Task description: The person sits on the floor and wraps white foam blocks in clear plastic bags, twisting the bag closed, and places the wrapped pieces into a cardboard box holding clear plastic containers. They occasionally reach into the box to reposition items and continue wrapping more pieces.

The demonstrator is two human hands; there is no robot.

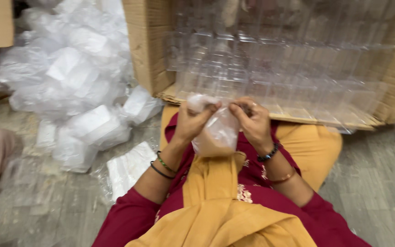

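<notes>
hands: left hand (pixel 193 122) and right hand (pixel 251 121) both pinch one small clear bag (pixel 219 132) at its mouth
done: pile of bagged pieces (pixel 76 91) on floor
left: clear boxes (pixel 270 68) in carton (pixel 148 50) — many unbagged

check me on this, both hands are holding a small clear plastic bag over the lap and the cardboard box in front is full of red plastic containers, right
Not quite. The left hand and right hand do hold a small clear plastic bag over the lap, but the plastic containers in the cardboard box are clear, not red. The head view shows this.
</notes>
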